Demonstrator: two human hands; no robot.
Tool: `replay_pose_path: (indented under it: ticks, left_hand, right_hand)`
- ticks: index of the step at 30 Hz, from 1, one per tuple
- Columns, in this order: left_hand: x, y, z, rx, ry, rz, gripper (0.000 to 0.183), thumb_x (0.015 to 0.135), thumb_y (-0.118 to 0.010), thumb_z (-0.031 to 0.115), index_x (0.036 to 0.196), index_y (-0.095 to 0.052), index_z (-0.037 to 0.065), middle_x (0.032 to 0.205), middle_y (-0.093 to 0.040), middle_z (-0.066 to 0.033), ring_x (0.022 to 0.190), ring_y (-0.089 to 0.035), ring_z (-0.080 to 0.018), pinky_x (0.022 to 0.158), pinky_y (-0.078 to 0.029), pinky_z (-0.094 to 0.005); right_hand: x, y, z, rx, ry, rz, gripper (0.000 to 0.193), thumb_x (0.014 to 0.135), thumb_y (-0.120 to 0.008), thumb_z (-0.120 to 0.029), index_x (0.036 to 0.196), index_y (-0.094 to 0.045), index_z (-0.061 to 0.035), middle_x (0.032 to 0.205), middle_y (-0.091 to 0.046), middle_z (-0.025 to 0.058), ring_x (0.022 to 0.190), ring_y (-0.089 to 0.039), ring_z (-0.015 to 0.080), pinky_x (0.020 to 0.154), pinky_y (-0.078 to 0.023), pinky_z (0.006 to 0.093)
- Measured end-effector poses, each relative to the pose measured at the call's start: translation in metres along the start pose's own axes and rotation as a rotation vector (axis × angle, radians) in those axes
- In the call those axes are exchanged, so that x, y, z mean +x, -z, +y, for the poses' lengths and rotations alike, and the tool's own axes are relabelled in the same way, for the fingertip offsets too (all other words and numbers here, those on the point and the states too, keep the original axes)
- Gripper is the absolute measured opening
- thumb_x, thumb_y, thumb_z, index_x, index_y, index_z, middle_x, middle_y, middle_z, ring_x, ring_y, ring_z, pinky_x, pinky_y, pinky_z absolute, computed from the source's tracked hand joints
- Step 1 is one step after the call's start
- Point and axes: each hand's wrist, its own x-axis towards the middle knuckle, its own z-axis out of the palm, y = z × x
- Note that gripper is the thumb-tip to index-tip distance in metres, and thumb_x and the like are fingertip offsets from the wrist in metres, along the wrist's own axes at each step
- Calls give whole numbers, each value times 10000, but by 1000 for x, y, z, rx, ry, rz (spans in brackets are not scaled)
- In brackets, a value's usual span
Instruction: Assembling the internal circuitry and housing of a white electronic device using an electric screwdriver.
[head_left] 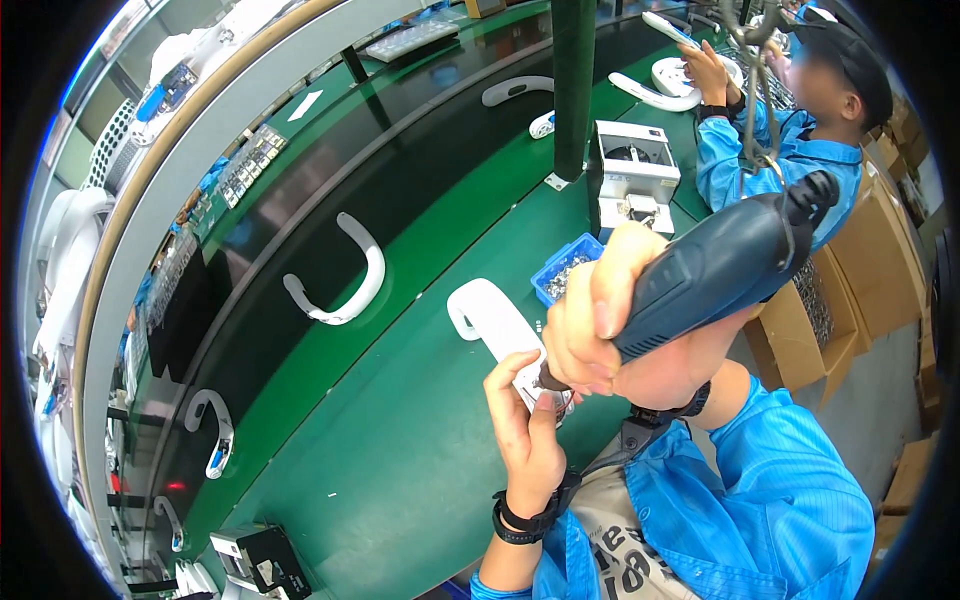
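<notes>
My right hand (592, 318) is wrapped round a dark electric screwdriver (712, 268), which slants down to the left. Its bit end meets the lower end of a white curved plastic housing (497, 318); the exact contact point is partly hidden by my fingers. With fingers and thumb on either side, my left hand (527, 445) grips that lower end. The housing's hooked end points up and left over the green bench. Just beyond my right hand stands a small blue bin (540, 280) of small metal parts, probably screws.
A silver boxy device (637, 165) stands behind the bin, near a dark green post (573, 90). More curved white housings (372, 275) lie along the dark conveyor belt (300, 240). At the right a co-worker in blue (735, 165) handles white parts. Cardboard boxes (865, 270) stand beside the bench.
</notes>
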Motion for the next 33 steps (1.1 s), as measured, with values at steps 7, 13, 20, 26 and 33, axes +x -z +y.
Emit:
replay_pose_path:
  ticks: [7,13,20,26,33]
  left_hand:
    - [-2,7,1,47,-62,-40,276,1060,-519,105,1317,-467,18,1042,-670,-174,848,-692,-230,779,-570,-344]
    - [-4,10,0,81,-70,-58,207,1085,-597,193,1168,-539,12,992,-692,-149,843,-681,-200,759,-548,-322]
    - [-6,14,-1,127,-73,-68,160,1088,-594,161,1090,-577,3,974,-699,-126,842,-668,-176,774,-531,-301]
    - [-3,13,-2,229,-49,-153,107,1073,-555,73,1049,-627,-3,920,-672,-96,827,-626,-167,754,-505,-326]
    - [-3,15,-2,243,-63,-141,100,1072,-553,75,1101,-618,4,899,-673,-87,820,-625,-164,754,-508,-314]
  right_hand:
    - [5,3,-12,-28,95,-20,743,989,-412,-796,1049,-473,-58,700,-517,79,540,-518,197,475,-429,348]
    - [7,3,-11,9,129,65,754,981,-372,-822,1014,-453,-73,673,-492,60,478,-466,165,418,-394,314]
    - [7,-1,-8,-12,90,66,799,952,-356,-863,990,-459,-71,647,-482,49,458,-456,156,406,-394,318]
    - [7,-5,-10,45,39,-6,1058,824,-272,-1001,1006,-505,15,686,-542,96,521,-489,147,471,-437,282]
    - [3,-6,-16,-73,20,4,837,909,-464,-868,1000,-482,-36,665,-510,70,498,-487,163,433,-408,320]
